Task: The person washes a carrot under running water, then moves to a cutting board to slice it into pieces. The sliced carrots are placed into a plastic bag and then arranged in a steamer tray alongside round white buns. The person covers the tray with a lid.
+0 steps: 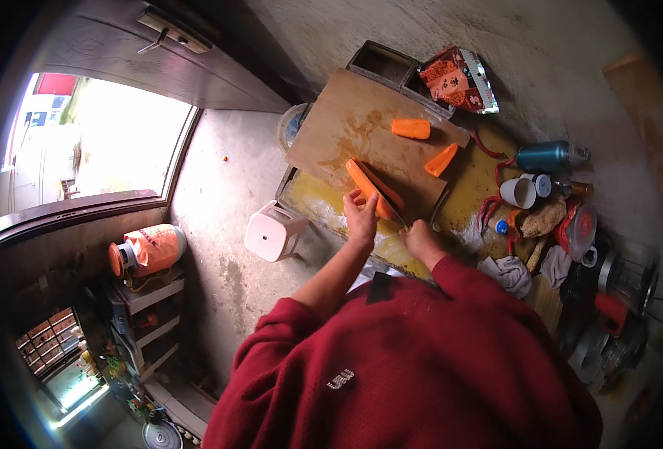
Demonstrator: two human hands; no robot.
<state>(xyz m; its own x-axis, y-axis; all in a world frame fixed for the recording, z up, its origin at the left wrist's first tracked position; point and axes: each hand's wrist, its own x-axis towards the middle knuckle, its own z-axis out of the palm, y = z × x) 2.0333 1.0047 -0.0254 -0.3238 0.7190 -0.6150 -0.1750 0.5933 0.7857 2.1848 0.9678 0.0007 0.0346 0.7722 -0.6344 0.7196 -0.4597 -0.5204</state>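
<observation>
A long peeled carrot (365,186) lies on the wooden cutting board (331,118), its near end by the board's front edge. My left hand (362,216) touches its near part with bent fingertips. My right hand (419,240) is closed around the handle of a knife (394,210), whose blade runs along the carrot's right side; the handle is hidden in the hand. More orange carrot shows just right of the blade. Farther up the board rest a thick carrot piece (410,128) and a tapered carrot piece (441,160), apart from each other.
The board lies on a yellow-topped table (466,191). Behind it are a divided box (383,60) and a red snack bag (459,79). A teal bottle (543,156), white cup (518,193), cloths (508,275) and a blender (626,280) stand rightward. A plastic stool (266,237) is left.
</observation>
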